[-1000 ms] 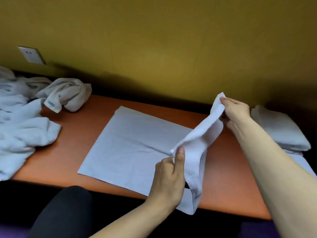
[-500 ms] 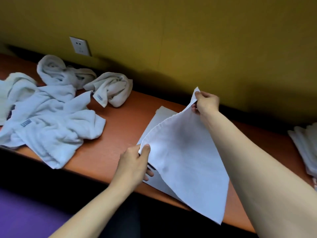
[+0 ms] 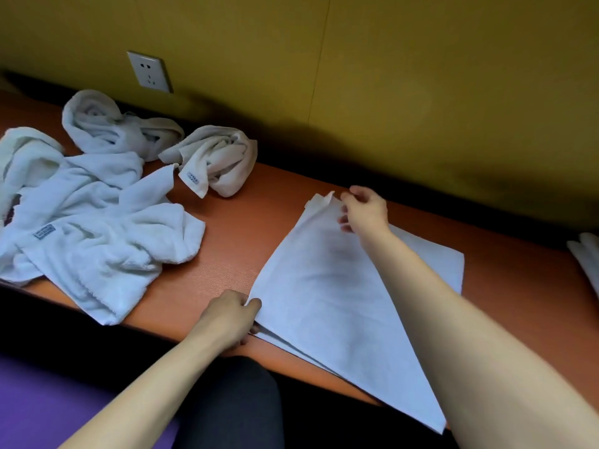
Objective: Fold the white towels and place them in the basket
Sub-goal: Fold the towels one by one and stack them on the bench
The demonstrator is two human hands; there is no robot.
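The white towel (image 3: 327, 286) lies folded flat on the orange desk (image 3: 233, 234), right of frame centre. The left hand (image 3: 231, 319) pinches its near-left corner; the right hand (image 3: 364, 210) pinches its far corner at upper centre. Unfolded towels (image 3: 97, 218) are heaped at the left of the frame.

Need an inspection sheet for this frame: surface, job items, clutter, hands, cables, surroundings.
Surface: orange table, bare between the towels.
Job's things: flat towel folded over, near corner past the table edge; crumpled towels at left; folded towels at right edge; basket not seen.
Clutter: nothing seen.
Hands: left hand pinches the near corner; right hand at the far corner, grip unclear.
Cables: nothing seen.
Surroundings: yellow wall, wall socket.
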